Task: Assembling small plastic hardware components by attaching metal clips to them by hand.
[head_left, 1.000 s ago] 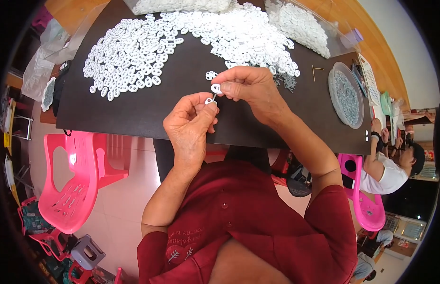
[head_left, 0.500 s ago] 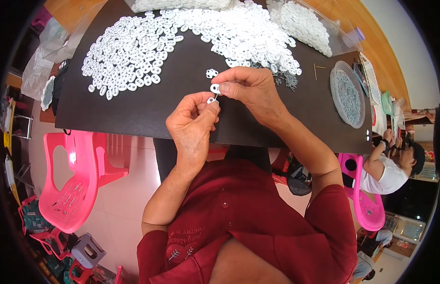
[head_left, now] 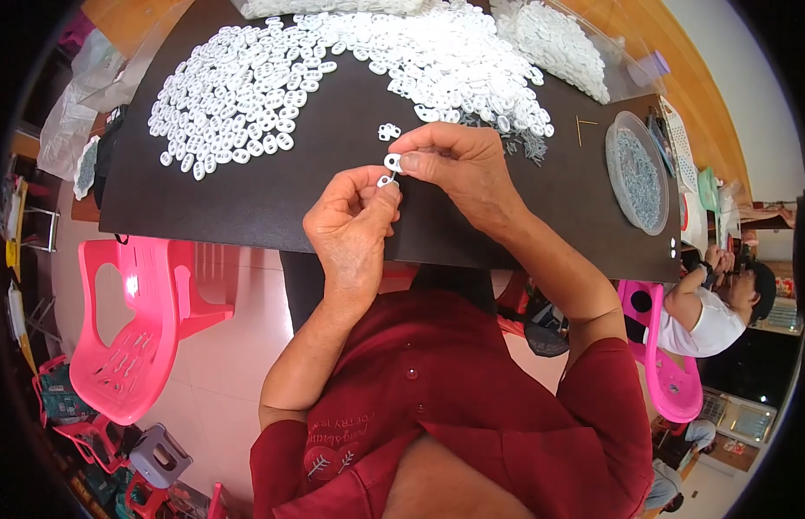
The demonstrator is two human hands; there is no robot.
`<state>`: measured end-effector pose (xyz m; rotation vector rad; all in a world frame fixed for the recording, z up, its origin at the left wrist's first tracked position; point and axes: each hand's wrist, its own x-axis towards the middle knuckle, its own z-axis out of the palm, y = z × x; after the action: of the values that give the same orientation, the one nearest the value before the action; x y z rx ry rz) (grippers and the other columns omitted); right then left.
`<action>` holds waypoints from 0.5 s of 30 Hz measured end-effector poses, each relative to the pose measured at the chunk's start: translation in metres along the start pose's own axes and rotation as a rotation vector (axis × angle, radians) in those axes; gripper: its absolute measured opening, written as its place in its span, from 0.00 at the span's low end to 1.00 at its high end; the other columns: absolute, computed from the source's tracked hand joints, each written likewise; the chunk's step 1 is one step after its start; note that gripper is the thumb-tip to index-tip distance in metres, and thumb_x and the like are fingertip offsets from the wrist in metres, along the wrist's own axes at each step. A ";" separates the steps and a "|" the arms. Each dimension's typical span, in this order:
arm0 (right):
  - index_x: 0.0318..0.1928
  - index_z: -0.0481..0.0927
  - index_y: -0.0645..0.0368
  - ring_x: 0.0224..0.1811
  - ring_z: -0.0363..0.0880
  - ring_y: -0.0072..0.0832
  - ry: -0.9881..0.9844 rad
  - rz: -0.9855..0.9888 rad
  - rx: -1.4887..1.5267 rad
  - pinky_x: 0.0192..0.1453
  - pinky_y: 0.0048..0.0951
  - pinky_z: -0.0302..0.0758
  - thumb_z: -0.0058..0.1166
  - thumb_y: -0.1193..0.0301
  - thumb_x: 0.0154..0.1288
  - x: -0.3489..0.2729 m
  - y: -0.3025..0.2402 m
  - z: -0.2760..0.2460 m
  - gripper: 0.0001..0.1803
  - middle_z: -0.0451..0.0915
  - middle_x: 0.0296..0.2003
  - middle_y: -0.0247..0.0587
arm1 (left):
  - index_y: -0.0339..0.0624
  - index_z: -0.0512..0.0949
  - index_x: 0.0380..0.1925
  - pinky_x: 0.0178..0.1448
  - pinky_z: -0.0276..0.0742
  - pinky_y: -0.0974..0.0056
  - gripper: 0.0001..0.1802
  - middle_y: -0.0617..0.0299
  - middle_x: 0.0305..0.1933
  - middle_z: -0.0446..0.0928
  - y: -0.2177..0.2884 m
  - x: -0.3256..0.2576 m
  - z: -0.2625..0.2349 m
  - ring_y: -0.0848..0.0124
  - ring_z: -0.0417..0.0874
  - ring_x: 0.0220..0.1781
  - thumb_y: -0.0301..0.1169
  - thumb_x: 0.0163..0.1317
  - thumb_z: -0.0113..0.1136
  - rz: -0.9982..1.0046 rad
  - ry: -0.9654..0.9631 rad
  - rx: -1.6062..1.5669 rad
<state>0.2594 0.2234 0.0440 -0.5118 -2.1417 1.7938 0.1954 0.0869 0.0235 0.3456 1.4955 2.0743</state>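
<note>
My left hand (head_left: 354,227) pinches a small white oval plastic piece (head_left: 385,181) with holes in it. Just above it, a similar white piece (head_left: 393,162) is held between the thumb and forefinger of my right hand (head_left: 461,170). A thin grey pin (head_left: 394,175) spans the short gap between the two pieces; how deep it sits in either one cannot be made out. Beyond my fingers, a little white cluster of joined pieces (head_left: 388,131) lies by itself on the dark table (head_left: 246,203).
Loose white oval pieces (head_left: 234,95) spread over the far left, and a thicker white heap (head_left: 454,56) covers the far middle. Grey pins (head_left: 530,147) lie beside it. A round clear tray (head_left: 617,173) holds more pins. Pink chairs (head_left: 151,381) and a co-worker (head_left: 701,311) are beyond the table edge.
</note>
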 end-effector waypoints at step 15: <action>0.38 0.81 0.65 0.33 0.75 0.15 0.052 -0.107 -0.122 0.39 0.19 0.72 0.54 0.81 0.58 -0.011 0.001 0.012 0.07 0.80 0.31 0.32 | 0.34 0.75 0.49 0.27 0.70 0.77 0.17 0.68 0.28 0.73 -0.006 -0.001 -0.001 0.82 0.73 0.27 0.18 0.58 0.57 0.087 -0.054 -0.019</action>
<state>0.2634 0.2080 0.0413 -0.4578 -2.2090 1.5844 0.1976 0.0870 0.0173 0.4637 1.4518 2.1280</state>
